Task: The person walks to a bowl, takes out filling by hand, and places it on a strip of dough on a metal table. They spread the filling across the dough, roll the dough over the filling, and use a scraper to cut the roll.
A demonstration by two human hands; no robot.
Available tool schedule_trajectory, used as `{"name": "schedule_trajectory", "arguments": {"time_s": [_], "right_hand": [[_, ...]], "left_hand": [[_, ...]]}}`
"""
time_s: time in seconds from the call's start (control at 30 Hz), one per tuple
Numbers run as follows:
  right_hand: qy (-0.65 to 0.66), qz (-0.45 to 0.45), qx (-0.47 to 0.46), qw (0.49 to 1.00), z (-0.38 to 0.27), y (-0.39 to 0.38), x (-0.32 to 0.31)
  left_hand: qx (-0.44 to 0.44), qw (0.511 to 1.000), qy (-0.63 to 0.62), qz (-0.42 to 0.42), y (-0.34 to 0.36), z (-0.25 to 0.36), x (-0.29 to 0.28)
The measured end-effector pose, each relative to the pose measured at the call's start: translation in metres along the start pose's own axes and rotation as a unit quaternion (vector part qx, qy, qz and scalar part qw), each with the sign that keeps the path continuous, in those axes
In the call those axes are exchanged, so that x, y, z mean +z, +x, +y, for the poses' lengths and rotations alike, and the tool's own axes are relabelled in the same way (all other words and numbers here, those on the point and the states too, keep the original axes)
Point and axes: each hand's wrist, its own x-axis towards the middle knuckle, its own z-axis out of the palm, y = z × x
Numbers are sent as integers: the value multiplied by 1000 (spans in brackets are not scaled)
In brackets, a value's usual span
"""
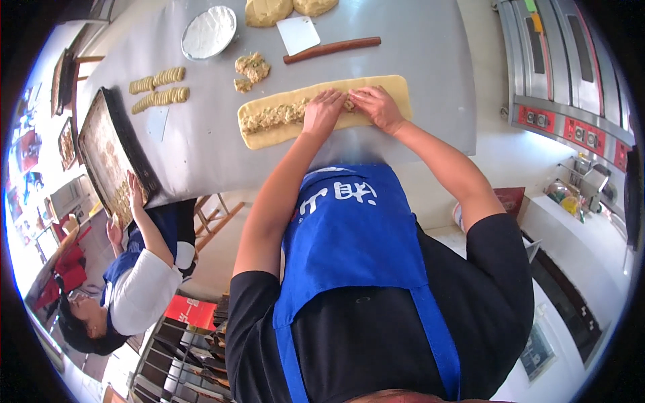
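A long flattened strip of pale yellow dough [259, 141] lies across the steel table, with a line of lumpy filling [279, 115] along it. My left hand [324, 109] rests on the middle of this line, fingers together and curled onto the filling. Just to its right, my right hand [376, 106] has its fingertips closed on filling near that end of the strip. Behind the dough lie loose filling clumps [252, 67], a wooden rolling pin [332, 50], a white scraper [297, 33], dough lumps [269, 10] and a bowl of white powder [208, 33].
At left, a co-worker [144, 289] in a blue apron has both hands at a large baking tray [117, 151], near rows of small dough pieces [159, 99] and a translucent scraper [157, 122]. Steel ovens [564, 80] stand right; a wooden stool [218, 221] is below the table.
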Motion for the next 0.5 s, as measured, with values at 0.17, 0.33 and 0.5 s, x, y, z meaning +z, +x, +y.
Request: {"name": "schedule_trajectory", "arguments": {"time_s": [0.17, 0.33, 0.5], "right_hand": [[35, 40, 36, 998, -2, -10, -28], [36, 24, 45, 998, 26, -8, -18], [21, 0, 33, 999, 16, -20, -15]], "left_hand": [[-28, 998, 48, -39, 7, 47, -24], [-1, 997, 64, -35, 26, 30, 4], [28, 998, 62, -14, 3, 29, 5]]}}
